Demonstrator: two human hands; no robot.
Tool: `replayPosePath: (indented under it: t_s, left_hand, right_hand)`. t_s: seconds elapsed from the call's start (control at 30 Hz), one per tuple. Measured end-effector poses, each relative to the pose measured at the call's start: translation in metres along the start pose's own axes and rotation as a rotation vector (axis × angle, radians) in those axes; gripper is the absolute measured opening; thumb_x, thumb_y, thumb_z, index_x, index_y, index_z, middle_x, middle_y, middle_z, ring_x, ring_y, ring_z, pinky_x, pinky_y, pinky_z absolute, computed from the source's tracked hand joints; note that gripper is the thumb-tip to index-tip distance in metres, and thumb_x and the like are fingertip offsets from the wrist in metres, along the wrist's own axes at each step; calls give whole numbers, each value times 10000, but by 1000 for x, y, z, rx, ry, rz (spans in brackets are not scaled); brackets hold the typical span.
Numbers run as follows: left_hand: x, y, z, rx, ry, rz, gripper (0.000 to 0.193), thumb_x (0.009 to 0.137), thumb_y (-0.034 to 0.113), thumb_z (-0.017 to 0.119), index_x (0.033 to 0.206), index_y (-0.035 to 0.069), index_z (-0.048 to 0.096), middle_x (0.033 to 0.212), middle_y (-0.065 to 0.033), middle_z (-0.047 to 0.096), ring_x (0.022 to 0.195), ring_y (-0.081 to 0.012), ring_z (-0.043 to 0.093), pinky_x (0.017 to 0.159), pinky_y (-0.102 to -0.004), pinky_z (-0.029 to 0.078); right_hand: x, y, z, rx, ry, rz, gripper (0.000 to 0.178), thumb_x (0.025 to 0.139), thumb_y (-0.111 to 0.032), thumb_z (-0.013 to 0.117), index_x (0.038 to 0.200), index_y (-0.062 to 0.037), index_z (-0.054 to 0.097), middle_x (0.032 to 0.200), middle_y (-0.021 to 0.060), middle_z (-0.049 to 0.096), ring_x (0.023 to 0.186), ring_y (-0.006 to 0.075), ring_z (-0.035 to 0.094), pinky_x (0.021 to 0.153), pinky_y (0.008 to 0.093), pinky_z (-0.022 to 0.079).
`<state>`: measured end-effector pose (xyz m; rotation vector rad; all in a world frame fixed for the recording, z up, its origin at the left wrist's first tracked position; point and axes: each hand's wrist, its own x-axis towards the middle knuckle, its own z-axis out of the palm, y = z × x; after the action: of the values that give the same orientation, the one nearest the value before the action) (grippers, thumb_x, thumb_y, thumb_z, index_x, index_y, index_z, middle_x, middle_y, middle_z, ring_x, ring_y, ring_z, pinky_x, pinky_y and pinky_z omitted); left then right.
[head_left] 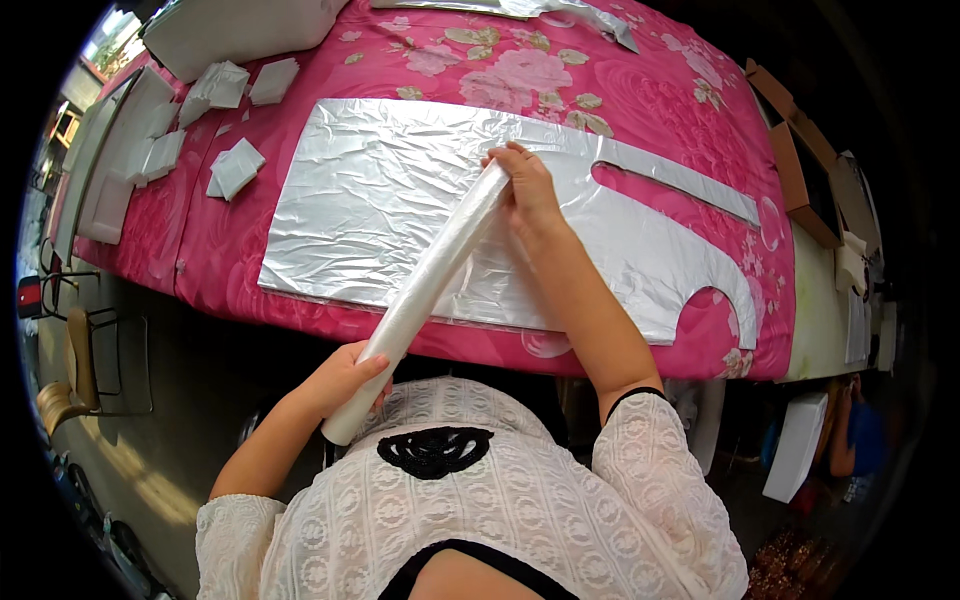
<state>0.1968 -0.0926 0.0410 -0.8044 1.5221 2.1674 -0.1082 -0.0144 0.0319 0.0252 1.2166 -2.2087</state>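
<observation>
A long, whitish roll of thin plastic film (425, 280) slants across the front of the table, held at both ends. My left hand (352, 378) wraps round its lower end, close to my body. At the upper end my right hand (522, 185) grips the roll, fingers curled over its tip. Beneath it lies a flat stack of silvery plastic bags (350, 190), cut in a vest shape, with two handle strips reaching to the right. The stack's surface is crinkled, and part of it is hidden by the roll and my right forearm.
A pink floral cloth (680, 120) covers the table. Folded white packets (237, 168) lie at the left, beside a white box (240, 35). More silver film (590, 25) sits at the far edge. Open cardboard boxes (800, 170) stand at right, a chair (80, 365) at lower left.
</observation>
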Motion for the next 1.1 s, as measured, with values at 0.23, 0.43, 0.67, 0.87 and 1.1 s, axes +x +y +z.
replayPosePath:
  t_s: [0.23, 0.43, 0.67, 0.87, 1.1]
  left_hand:
    - [-10, -15, -5, 48, 17, -58, 459, 847, 395, 597, 1104, 31, 486, 733, -53, 567, 582, -126, 556, 534, -267, 465]
    - [-13, -12, -5, 45, 20, -56, 318, 881, 280, 576, 1057, 32, 486, 761, -59, 576, 604, -128, 569, 564, -280, 487]
    - [-16, -5, -4, 77, 28, -39, 376, 845, 257, 620, 1107, 23, 485, 785, -67, 591, 633, -127, 574, 596, -281, 491]
    - [-34, -6, -18, 51, -109, -149, 423, 816, 238, 651, 1136, 16, 485, 853, -76, 602, 719, -129, 576, 683, -299, 485]
    - [-56, -8, -67, 378, -228, -107, 444, 768, 257, 719, 1093, -1, 559, 961, -53, 622, 845, -156, 582, 777, -311, 477]
  right_hand:
    - [18, -52, -44, -793, -204, 30, 279, 828, -285, 626, 951, -35, 631, 846, 33, 615, 724, 101, 554, 613, 227, 445]
    - [5, -40, -27, -937, -462, 188, 285, 824, -306, 661, 890, -29, 648, 741, 17, 597, 631, 82, 533, 548, 216, 421]
    - [2, -40, -34, -901, -423, 102, 204, 837, -231, 657, 826, -28, 650, 680, -1, 577, 592, 63, 501, 522, 210, 411]
    - [53, -87, -109, -1108, -32, -278, 237, 836, -243, 649, 843, -6, 663, 654, 6, 597, 569, 78, 529, 513, 233, 415]
    - [75, -161, -200, -1276, 246, -433, 246, 842, -237, 626, 838, 5, 667, 628, 23, 608, 552, 96, 528, 536, 260, 418]
